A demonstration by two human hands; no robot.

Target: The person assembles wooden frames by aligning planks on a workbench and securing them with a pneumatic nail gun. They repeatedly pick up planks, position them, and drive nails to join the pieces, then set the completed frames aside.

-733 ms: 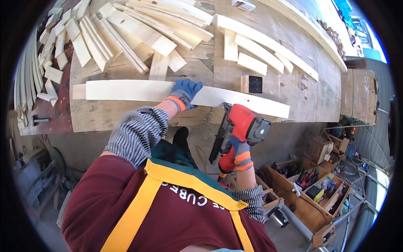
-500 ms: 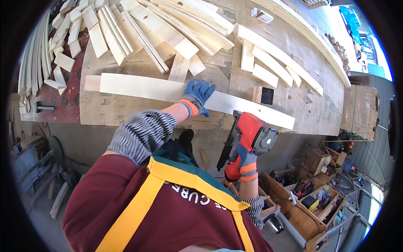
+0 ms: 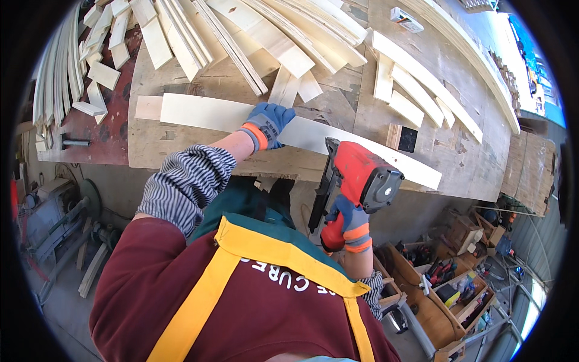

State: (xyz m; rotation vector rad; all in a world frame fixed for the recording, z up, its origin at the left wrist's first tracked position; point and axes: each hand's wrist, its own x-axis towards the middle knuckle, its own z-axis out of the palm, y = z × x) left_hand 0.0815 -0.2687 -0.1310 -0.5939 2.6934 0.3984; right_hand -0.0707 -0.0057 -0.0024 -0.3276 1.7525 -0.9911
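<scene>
The long pale plank (image 3: pixel 229 114) lies flat across the table (image 3: pixel 338 102), left hand (image 3: pixel 269 123) spread on its middle; it looks light and stiff. Below its edge, right hand (image 3: pixel 348 224) grips a seemingly hefty red nail gun (image 3: pixel 357 176)

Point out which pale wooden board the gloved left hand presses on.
The long pale wooden board lying crosswise along the workbench's near edge, under the left hand; the others lie farther back, untouched.

Bright even daylight, sharp centre, strong fisheye bending and black rim.
</scene>
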